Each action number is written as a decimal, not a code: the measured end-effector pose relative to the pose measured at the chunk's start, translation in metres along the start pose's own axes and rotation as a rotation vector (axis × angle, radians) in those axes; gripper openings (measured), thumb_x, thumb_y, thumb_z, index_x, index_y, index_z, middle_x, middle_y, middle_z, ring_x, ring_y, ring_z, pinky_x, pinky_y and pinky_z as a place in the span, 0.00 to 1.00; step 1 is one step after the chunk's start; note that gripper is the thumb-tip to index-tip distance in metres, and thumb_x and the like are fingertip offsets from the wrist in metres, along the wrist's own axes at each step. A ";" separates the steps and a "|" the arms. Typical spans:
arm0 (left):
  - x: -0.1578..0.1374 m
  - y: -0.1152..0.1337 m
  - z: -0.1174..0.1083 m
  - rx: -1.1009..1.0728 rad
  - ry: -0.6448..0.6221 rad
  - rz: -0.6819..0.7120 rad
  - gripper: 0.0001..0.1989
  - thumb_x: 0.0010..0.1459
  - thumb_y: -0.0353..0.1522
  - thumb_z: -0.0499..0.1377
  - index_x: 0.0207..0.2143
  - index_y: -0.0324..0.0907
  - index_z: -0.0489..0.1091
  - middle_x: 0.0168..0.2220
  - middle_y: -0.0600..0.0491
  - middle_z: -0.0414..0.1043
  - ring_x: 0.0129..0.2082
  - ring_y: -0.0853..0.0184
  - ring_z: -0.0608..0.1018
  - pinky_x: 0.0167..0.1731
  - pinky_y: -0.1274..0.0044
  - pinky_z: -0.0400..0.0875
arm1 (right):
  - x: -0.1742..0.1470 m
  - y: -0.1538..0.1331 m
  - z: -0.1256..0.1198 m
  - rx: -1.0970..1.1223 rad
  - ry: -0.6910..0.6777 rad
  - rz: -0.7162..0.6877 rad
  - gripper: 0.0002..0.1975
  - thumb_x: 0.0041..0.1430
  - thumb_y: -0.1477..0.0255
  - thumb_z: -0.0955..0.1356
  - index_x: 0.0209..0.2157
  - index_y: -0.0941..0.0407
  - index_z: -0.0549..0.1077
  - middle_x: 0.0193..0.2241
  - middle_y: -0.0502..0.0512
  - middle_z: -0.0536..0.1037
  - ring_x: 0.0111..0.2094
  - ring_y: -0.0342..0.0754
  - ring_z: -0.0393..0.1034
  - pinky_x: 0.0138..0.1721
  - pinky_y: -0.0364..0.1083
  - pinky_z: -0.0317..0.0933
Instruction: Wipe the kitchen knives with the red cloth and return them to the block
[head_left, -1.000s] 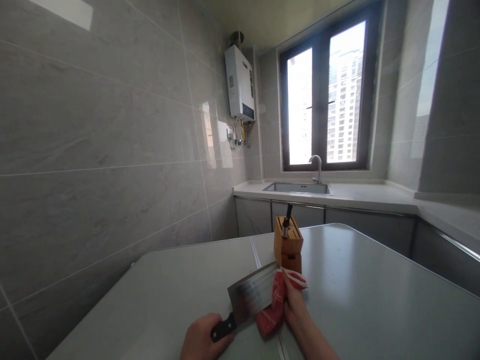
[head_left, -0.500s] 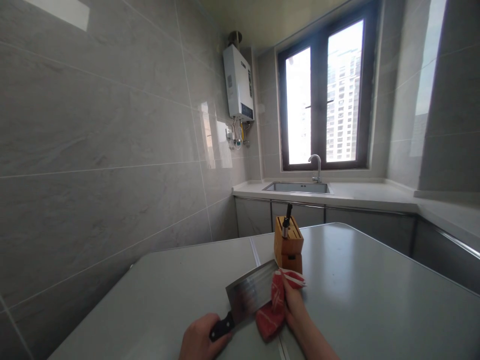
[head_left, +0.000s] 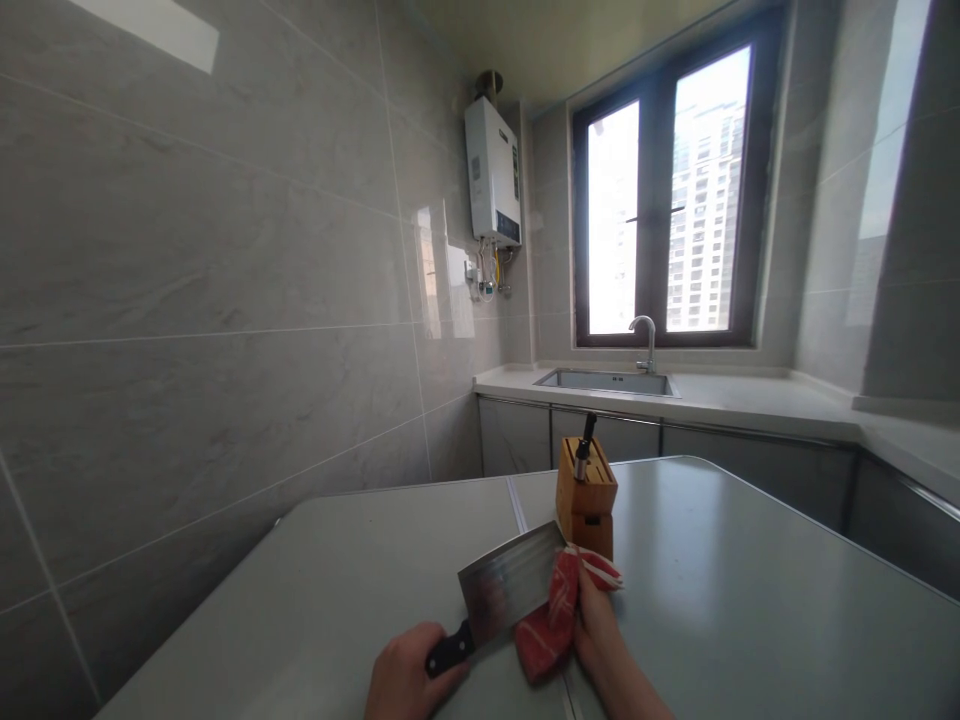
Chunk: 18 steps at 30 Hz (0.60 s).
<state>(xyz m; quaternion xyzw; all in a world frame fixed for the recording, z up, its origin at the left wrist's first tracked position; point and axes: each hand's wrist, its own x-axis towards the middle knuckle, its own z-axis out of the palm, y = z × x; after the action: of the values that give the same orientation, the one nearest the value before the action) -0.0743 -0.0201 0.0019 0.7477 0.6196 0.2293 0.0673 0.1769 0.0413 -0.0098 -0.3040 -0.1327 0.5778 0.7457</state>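
Note:
My left hand (head_left: 409,668) is closed around the black handle of a cleaver (head_left: 510,585), whose broad steel blade tilts up to the right above the table. Bunched in my right hand (head_left: 598,622) is a red cloth with white stripes (head_left: 544,645). The cloth lies against the far end of the blade and covers part of it; its lower part hangs down beside the blade. Just behind the cloth stands a wooden knife block (head_left: 589,490), with one black-handled tool (head_left: 585,448) upright in a slot.
Everything is over a pale grey table (head_left: 360,560) with a seam down its middle. Beyond it, a counter (head_left: 765,395) holds a sink (head_left: 607,382) and a faucet (head_left: 646,342) below the window. A water heater (head_left: 493,175) hangs on the wall.
The view has shifted slightly, so everything sits a little further right and lower. Both hands keep their holds, and the cloth stays near the blade's far end.

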 end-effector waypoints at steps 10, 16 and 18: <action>0.003 -0.003 0.000 -0.029 0.033 -0.036 0.10 0.51 0.41 0.58 0.28 0.45 0.71 0.28 0.56 0.76 0.30 0.65 0.76 0.29 0.81 0.60 | 0.002 0.001 -0.004 0.012 0.044 -0.012 0.12 0.37 0.65 0.75 0.22 0.53 0.71 0.18 0.46 0.77 0.19 0.47 0.71 0.21 0.46 0.67; 0.004 -0.004 0.000 -0.095 0.082 -0.077 0.13 0.54 0.43 0.55 0.31 0.45 0.72 0.30 0.55 0.76 0.31 0.64 0.77 0.30 0.80 0.62 | -0.013 0.003 0.003 -0.118 -0.098 0.065 0.18 0.37 0.61 0.76 0.29 0.57 0.72 0.21 0.52 0.79 0.25 0.52 0.74 0.28 0.49 0.69; 0.004 -0.003 0.001 -0.106 0.080 -0.058 0.13 0.54 0.43 0.55 0.30 0.45 0.71 0.29 0.55 0.76 0.31 0.64 0.76 0.30 0.80 0.62 | -0.023 0.008 0.008 -0.159 -0.168 0.106 0.20 0.38 0.60 0.75 0.32 0.58 0.72 0.23 0.52 0.79 0.28 0.52 0.75 0.30 0.49 0.68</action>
<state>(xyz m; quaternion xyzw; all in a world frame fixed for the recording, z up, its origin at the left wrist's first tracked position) -0.0759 -0.0159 0.0013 0.7150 0.6302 0.2893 0.0888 0.1598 0.0235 -0.0047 -0.3196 -0.2238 0.6275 0.6738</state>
